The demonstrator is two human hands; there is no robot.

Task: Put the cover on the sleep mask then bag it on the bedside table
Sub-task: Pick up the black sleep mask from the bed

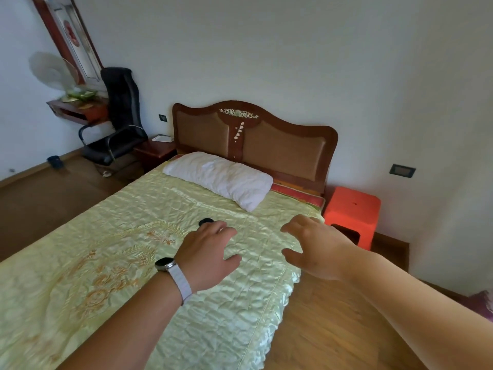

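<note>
A small black thing (pixel 206 221), probably the sleep mask, lies on the pale green bedspread (pixel 133 236) just past the fingertips of my left hand (pixel 210 249). That hand, with a white-strapped watch on the wrist, hovers palm down with fingers spread and hides most of the black thing. My right hand (pixel 314 247) is held over the bed's right edge, fingers apart and holding nothing. A dark wooden bedside table (pixel 156 152) stands left of the headboard with a white flat item (pixel 162 138) on top. I see no cover and no bag that I can tell apart.
A white pillow (pixel 221 180) lies by the carved headboard (pixel 253 134). An orange plastic stool (pixel 353 212) stands right of the bed. A black office chair (pixel 117 121), a wall shelf with a fan (pixel 77 105) and wooden floor lie to the left.
</note>
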